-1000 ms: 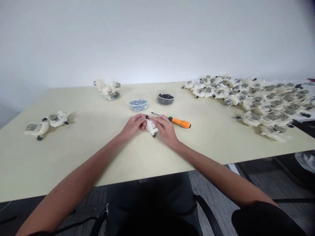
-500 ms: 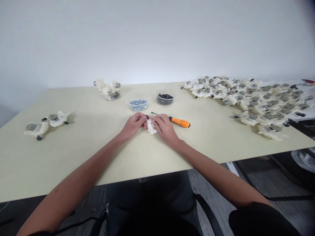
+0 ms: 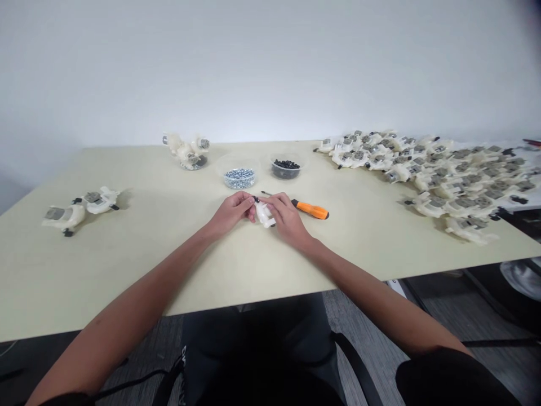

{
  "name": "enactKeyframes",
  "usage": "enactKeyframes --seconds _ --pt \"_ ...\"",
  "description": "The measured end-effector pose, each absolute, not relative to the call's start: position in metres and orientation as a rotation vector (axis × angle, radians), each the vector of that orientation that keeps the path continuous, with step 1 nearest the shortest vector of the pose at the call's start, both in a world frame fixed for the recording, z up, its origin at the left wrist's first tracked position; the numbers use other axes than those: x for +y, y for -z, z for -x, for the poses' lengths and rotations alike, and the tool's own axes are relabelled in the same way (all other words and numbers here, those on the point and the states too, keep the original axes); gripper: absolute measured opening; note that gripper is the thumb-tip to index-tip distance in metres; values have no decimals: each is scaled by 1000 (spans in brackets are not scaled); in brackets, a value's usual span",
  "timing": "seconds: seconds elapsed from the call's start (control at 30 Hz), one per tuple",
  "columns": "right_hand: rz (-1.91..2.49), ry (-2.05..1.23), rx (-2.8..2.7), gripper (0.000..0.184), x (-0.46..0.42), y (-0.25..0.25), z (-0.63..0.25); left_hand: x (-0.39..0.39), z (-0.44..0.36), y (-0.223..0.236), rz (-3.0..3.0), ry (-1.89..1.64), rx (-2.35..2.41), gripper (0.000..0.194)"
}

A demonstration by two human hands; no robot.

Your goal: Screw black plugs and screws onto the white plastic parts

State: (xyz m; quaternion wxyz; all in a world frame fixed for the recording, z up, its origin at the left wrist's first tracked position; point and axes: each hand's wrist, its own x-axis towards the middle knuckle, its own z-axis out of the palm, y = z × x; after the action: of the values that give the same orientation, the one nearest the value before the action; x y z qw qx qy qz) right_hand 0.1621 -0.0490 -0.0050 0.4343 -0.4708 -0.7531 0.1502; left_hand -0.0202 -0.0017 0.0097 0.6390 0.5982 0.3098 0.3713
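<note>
A white plastic part (image 3: 264, 214) is held between my two hands above the middle of the table. My left hand (image 3: 234, 213) pinches a small black piece (image 3: 256, 199) at the part's upper left end. My right hand (image 3: 287, 220) grips the white part from the right, fingers over its top. Just beyond my right hand lies an orange-handled screwdriver (image 3: 311, 210), its shaft partly hidden behind the fingers. Behind my hands stand a clear bowl of silvery screws (image 3: 239, 178) and a clear bowl of small black pieces (image 3: 285, 169).
Many white assemblies with grey motors (image 3: 439, 175) crowd the table's right side. Two similar assemblies (image 3: 101, 200) lie at the left. Several more white parts (image 3: 186, 149) are heaped on a bowl at the back left. A wall (image 3: 270, 73) rises behind the table (image 3: 169, 194).
The white part has turned slightly in my hands, showing more of its side. Both hands keep their hold; the view has shifted a little.
</note>
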Motion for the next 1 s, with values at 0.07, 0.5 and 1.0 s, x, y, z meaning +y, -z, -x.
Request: enactKeyframes --seconds 0.07,0.5,1.0 --pt "1180 -381 -1877 36 -49 4 -163 -1 21 -10 -1368 -837 708 24" --pt "1156 -349 -1924 36 -48 8 -164 2 21 -7 -1391 -836 693 22" --pt "1129 -449 -1830 34 -47 6 -165 2 19 -3 -1260 -836 591 16"
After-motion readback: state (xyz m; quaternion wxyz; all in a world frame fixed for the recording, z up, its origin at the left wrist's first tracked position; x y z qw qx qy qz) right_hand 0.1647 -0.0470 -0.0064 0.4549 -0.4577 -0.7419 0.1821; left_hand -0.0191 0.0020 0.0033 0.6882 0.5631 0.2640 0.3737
